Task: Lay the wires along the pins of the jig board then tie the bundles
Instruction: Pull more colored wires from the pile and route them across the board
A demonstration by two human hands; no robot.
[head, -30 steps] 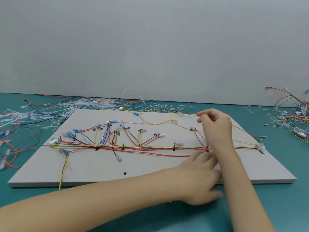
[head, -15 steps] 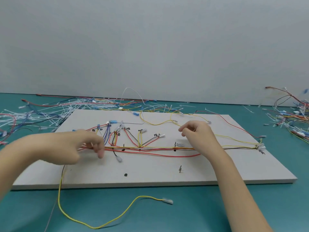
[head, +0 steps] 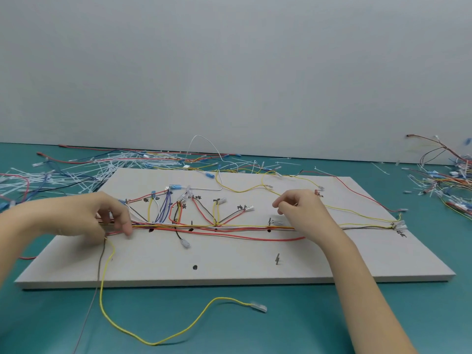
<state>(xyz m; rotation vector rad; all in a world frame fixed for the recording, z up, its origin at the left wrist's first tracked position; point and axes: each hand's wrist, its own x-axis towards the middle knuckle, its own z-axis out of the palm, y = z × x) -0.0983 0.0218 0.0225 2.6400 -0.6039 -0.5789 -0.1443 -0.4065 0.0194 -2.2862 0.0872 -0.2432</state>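
Thin limp insulated wires, light & springy, lie as the main bundle [head: 229, 227] along pins across jig board [head: 229, 274]; left hand [head: 102, 215] pinches bundle's left end, right hand [head: 301, 210] pinches a yellow wire [head: 357, 212] — best gripped close beside pins, not by terminals.

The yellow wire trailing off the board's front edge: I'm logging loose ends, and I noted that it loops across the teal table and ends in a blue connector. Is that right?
Not quite. The head view shows the yellow wire leaving the jig board at its front edge and looping across the teal table, but it ends in a clear, whitish connector, not a blue one.
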